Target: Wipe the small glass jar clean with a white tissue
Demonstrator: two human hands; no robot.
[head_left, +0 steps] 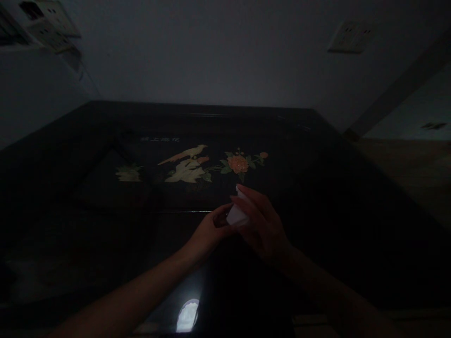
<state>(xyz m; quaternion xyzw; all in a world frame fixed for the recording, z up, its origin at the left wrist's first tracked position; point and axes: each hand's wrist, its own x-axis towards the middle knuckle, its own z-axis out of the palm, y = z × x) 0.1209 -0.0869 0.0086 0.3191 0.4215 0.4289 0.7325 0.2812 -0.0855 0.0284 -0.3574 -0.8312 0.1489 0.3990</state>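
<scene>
Found white object (237,216) in right hand (266,225), above dark glossy table (169,267), just on the near side of flower inlay (237,164). Noted right-hand grasp wrapped around it, covering much of its body. Saw left hand (207,232) just beside its lower-left end, thumb and finger spread; could not tell contact or hold on that side in the dim light. Read long axis as slanted, from broader end, low and toward left hand, to narrow tip, angled up and away toward flower inlay. Could not confirm full outline.

Traced far table edge along wall (211,56), well apart from both hands. Followed right table edge slanting outward and nearer, also well apart. Recorded wide stretch of dark tabletop between right hand and that edge, allowing sideways room. Logged bird inlay (186,171) farther off and to the left. Marked 1 wall outlet (350,37) at upper right.
</scene>
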